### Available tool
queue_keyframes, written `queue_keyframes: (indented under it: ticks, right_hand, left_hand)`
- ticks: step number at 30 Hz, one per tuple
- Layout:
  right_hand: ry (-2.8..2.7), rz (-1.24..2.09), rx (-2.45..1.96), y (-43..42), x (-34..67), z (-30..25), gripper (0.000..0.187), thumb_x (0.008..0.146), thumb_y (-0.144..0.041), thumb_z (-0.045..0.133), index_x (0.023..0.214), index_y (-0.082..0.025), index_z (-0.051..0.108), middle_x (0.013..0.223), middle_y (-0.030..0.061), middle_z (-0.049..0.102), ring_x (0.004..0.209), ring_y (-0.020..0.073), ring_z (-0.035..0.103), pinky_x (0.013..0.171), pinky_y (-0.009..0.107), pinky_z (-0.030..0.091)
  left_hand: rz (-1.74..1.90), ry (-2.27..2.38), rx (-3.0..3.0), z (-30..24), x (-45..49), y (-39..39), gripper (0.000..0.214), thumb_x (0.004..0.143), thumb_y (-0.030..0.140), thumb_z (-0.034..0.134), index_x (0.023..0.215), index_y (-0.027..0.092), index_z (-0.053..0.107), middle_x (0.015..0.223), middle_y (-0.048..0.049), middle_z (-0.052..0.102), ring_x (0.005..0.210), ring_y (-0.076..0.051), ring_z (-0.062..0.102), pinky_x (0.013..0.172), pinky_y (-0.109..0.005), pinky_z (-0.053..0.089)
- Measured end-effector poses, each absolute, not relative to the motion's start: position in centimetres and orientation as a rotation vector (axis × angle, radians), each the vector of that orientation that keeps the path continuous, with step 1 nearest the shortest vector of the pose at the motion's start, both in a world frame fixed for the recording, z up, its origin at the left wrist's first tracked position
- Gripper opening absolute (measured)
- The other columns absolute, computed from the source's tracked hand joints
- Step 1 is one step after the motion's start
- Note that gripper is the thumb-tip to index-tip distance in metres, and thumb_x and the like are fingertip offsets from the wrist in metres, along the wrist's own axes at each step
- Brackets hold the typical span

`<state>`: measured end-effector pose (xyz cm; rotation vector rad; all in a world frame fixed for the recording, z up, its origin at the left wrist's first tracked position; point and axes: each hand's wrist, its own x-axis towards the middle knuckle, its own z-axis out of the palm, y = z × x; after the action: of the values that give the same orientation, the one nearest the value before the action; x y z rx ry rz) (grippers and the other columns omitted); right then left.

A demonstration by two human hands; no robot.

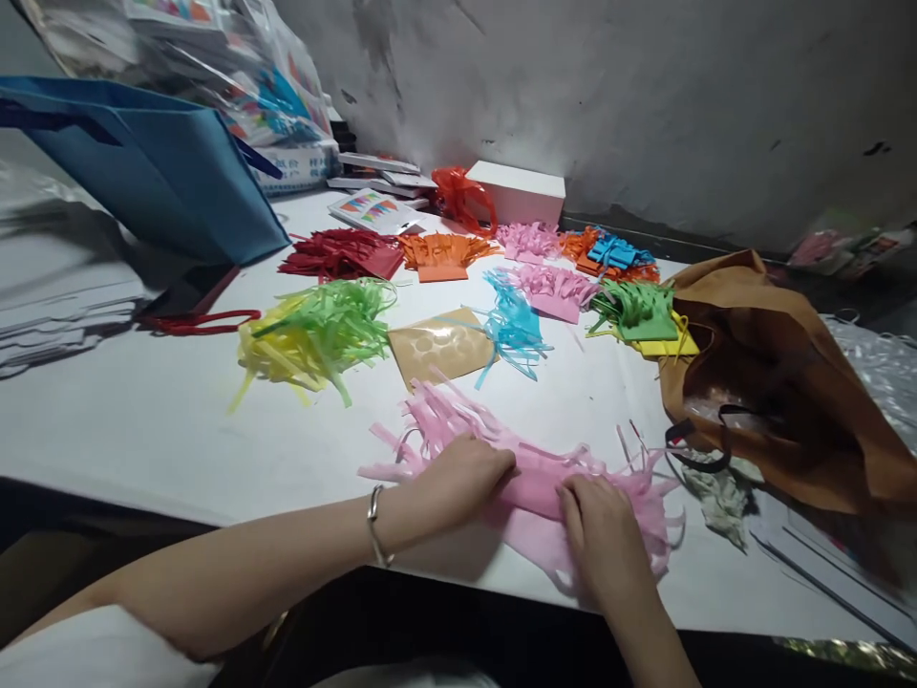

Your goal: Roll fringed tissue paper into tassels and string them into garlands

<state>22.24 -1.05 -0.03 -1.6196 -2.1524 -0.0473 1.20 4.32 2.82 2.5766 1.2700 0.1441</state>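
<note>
A pink fringed tissue-paper sheet [534,489] lies across the near edge of the table, its cut strips spreading to the left and right. My left hand [469,483], with a silver bracelet at the wrist, grips the folded band in its middle from the left. On the other side my right hand [602,521] pinches the same band, fingers curled on it. Just beyond is a tan card with shiny round spots [438,346]. A light blue fringed bundle [517,323] touches the card's right end, and yellow and green fringe [315,334] lies to its left.
Dark red [348,256], orange [442,256], pink [555,287] and green [640,308] fringed bundles line the back. A brown bag [795,382] stands open at right, a blue bag [179,182] at left. Behind are a white box [517,194] and the wall.
</note>
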Motion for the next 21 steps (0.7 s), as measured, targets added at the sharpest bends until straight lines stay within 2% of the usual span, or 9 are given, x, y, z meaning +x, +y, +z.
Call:
queue_keyframes:
  ticks: [4,6,8,10,11,14,16,19,21]
  right_hand:
    - [-2.148,-0.105,-1.752,0.4,22.0,0.0,0.021,0.095,-0.019,0.058,0.074,-0.022,0.057,0.065,0.001,0.059,0.064,0.0209,0.054,0.064,0.033,0.036]
    - [-2.12,-0.16,-1.815,0.6,22.0,0.3,0.012,0.093,-0.018,0.061,0.081,-0.02,0.06,0.068,0.0033,0.06,0.067,0.0227,0.055,0.066,0.034,0.037]
    - [-2.084,-0.236,-1.805,0.3,22.1,0.8,0.005,0.093,-0.015,0.059,0.095,-0.017,0.063,0.085,0.0093,0.065,0.083,0.0266,0.058,0.076,0.039,0.041]
    - [-2.114,-0.255,-1.626,-0.3,22.1,1.1,0.014,0.093,-0.011,0.055,0.104,-0.015,0.063,0.103,0.0131,0.065,0.1,0.0285,0.057,0.09,0.043,0.042]
    - [-2.163,-0.234,-1.496,-0.7,22.0,1.1,0.016,0.092,-0.009,0.054,0.104,-0.015,0.063,0.105,0.0126,0.065,0.102,0.0278,0.056,0.094,0.043,0.041]
    - [-2.334,-0.147,-1.21,-1.4,21.5,0.7,0.023,0.087,-0.001,0.049,0.097,-0.015,0.065,0.09,0.0087,0.065,0.087,0.0238,0.055,0.093,0.042,0.042]
    - [-2.369,-0.147,-1.179,-1.4,21.4,0.2,0.028,0.082,0.004,0.046,0.092,-0.014,0.066,0.082,0.0077,0.063,0.079,0.0226,0.052,0.087,0.041,0.042]
    - [-2.315,-0.14,-1.196,-1.1,21.4,-0.1,0.025,0.083,0.003,0.047,0.085,-0.015,0.064,0.077,0.0067,0.06,0.076,0.0216,0.051,0.079,0.037,0.042]
    - [-2.253,-0.124,-1.219,-1.1,21.4,0.1,0.019,0.088,-0.002,0.049,0.087,-0.015,0.062,0.08,0.0066,0.06,0.077,0.0211,0.051,0.077,0.036,0.041]
  left_hand:
    - [-0.058,1.348,2.552,4.1,2.5,6.3,0.026,0.089,0.013,0.048,0.073,0.012,0.068,0.071,-0.013,0.072,0.061,-0.025,0.067,0.059,-0.032,0.047]
    - [-0.099,1.352,2.55,4.4,2.8,6.5,0.025,0.086,0.01,0.048,0.073,0.011,0.07,0.07,-0.0144,0.072,0.06,-0.026,0.068,0.057,-0.033,0.048]
    - [-0.12,1.357,2.551,4.5,3.0,6.4,0.026,0.084,0.009,0.047,0.074,0.011,0.071,0.069,-0.0151,0.072,0.061,-0.027,0.068,0.057,-0.033,0.048]
    - [-0.125,1.367,2.549,4.3,3.1,6.3,0.026,0.085,0.009,0.046,0.075,0.011,0.071,0.07,-0.0153,0.072,0.061,-0.027,0.069,0.057,-0.034,0.048]
    - [-0.124,1.374,2.548,4.2,3.1,6.3,0.027,0.086,0.01,0.047,0.075,0.011,0.071,0.07,-0.0154,0.072,0.062,-0.028,0.068,0.058,-0.035,0.048]
    - [-0.108,1.399,2.549,4.0,3.2,6.6,0.025,0.087,0.013,0.048,0.073,0.011,0.069,0.069,-0.0152,0.07,0.062,-0.027,0.067,0.058,-0.036,0.048]
    - [-0.081,1.43,2.555,4.1,3.1,6.6,0.023,0.089,0.012,0.047,0.081,0.01,0.068,0.069,-0.0142,0.07,0.063,-0.027,0.066,0.061,-0.037,0.049]
    - [0.049,1.397,2.641,4.3,2.5,5.8,0.02,0.095,0.021,0.051,0.108,0.011,0.063,0.096,-0.016,0.072,0.091,-0.031,0.066,0.084,-0.048,0.049]
    - [0.245,1.193,2.824,4.1,1.9,4.9,0.029,0.095,0.032,0.059,0.119,0.016,0.058,0.119,-0.0142,0.066,0.113,-0.032,0.057,0.105,-0.057,0.035]
